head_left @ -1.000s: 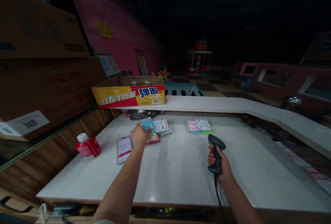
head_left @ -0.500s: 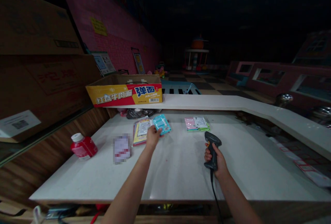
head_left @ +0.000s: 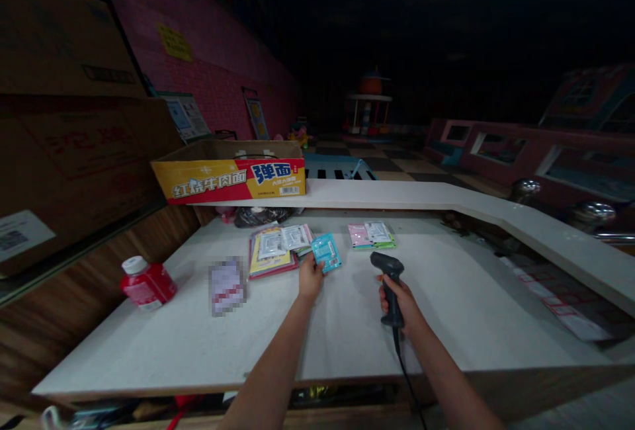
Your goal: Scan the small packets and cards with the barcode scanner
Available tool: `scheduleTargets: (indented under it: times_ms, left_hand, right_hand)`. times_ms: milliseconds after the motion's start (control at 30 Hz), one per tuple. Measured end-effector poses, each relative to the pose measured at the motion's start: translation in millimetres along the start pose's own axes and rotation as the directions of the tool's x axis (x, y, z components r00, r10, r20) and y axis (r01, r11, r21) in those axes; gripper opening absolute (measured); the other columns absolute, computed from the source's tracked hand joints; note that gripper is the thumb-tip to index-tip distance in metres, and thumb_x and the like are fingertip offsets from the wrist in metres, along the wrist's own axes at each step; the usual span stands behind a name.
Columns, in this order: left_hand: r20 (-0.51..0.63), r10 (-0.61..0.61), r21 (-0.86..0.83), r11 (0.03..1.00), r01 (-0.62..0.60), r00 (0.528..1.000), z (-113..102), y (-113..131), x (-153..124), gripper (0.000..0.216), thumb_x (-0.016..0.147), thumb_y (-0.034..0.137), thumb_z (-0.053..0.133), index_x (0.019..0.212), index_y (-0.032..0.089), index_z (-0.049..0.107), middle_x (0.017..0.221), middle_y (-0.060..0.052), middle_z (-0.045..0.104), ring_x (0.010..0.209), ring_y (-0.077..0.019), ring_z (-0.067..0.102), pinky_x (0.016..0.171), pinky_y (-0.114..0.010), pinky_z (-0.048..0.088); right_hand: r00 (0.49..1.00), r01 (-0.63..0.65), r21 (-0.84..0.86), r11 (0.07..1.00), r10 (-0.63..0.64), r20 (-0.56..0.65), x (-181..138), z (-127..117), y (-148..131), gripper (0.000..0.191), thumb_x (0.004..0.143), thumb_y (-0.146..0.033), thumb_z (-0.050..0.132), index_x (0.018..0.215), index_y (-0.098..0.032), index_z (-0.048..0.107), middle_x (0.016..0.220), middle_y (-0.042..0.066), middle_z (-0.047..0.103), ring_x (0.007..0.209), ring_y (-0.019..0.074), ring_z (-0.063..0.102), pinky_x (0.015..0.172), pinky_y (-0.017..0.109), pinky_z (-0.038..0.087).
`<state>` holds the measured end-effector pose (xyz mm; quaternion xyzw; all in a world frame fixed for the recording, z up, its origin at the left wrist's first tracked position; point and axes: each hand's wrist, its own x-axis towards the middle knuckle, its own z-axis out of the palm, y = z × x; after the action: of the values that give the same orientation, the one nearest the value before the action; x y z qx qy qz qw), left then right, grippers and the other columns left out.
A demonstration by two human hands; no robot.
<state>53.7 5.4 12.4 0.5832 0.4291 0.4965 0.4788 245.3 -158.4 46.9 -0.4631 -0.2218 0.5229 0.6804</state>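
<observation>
The small blue flat packet (head_left: 326, 251) sat pinched in your left hand (head_left: 310, 278); at its three o'clock, your right hand (head_left: 398, 298) gripped the black handheld barcode scanner (head_left: 388, 283).

Bare counter (head_left: 347, 344) lies open in front; packet stacks (head_left: 278, 248) and shelf (head_left: 397, 195) block behind.

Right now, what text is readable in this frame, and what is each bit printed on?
"红烧牛肉面": yellow part of the noodle carton on the shelf.
"弹面": blue patch on the same carton.
Too small or blurred: carton barcode label, blue packet in the left hand, packet piles, red bottle, wall posters, brown boxes' print.
Scanner in the right hand: none visible.
</observation>
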Motion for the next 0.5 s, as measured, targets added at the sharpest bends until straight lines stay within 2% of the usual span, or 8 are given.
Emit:
scheduleTargets:
  times_ms: [100, 200, 367, 500]
  left_hand:
    - [0.007, -0.012, 0.011, 1.0, 0.012, 1.0, 0.0, 4.9, -3.1, 0.032, 0.072, 0.036, 0.07, 0.098, 0.02, 0.063, 0.084, -0.004, 0.068, 0.073, -0.0185, 0.064, 0.06, -0.026, 0.054]
    - [0.024, 0.01, 0.027, 1.0, -0.01, 1.0, 0.1, 7.9, -5.4, 0.029, 0.072, 0.032, 0.068, 0.097, 0.019, 0.063, 0.082, -0.004, 0.067, 0.07, -0.0179, 0.063, 0.058, -0.026, 0.054]
    - [0.021, 0.027, 0.04, 0.999, -0.028, 0.999, 0.4, 10.1, -7.9, 0.026, 0.074, 0.029, 0.065, 0.097, 0.018, 0.061, 0.082, -0.005, 0.066, 0.069, -0.018, 0.062, 0.055, -0.026, 0.054]
    - [-0.001, 0.004, 0.058, 0.998, -0.004, 1.0, 1.2, 11.6, -9.1, 0.021, 0.074, 0.025, 0.062, 0.095, 0.019, 0.062, 0.088, -0.007, 0.067, 0.076, -0.0204, 0.064, 0.058, -0.029, 0.055]
  right_hand:
    - [1.0, -0.01, -0.17, 0.985, 0.013, 0.017, -12.9, 11.2, 1.0, 0.045, 0.07, -0.051, 0.077, 0.096, -0.018, 0.06, 0.052, -0.006, 0.057, 0.034, 0.0089, 0.048, 0.031, 0.018, 0.036]
    - [0.998, -0.01, -0.265, 0.964, 0.027, 0.063, -32.2, 22.5, -1.0, 0.048, 0.07, -0.051, 0.076, 0.101, -0.02, 0.058, 0.051, -0.007, 0.056, 0.033, 0.0096, 0.049, 0.031, 0.018, 0.036]
    - [0.995, -0.014, -0.353, 0.935, 0.047, 0.085, -58.9, 33.4, -7.2, 0.047, 0.068, -0.055, 0.074, 0.092, -0.02, 0.055, 0.051, -0.007, 0.057, 0.032, 0.0099, 0.048, 0.029, 0.019, 0.036]
    - [0.996, 0.006, -0.354, 0.935, 0.026, 0.085, -64.8, 31.9, -7.0, 0.046, 0.068, -0.058, 0.073, 0.086, -0.02, 0.053, 0.05, -0.007, 0.055, 0.031, 0.0095, 0.048, 0.029, 0.019, 0.036]
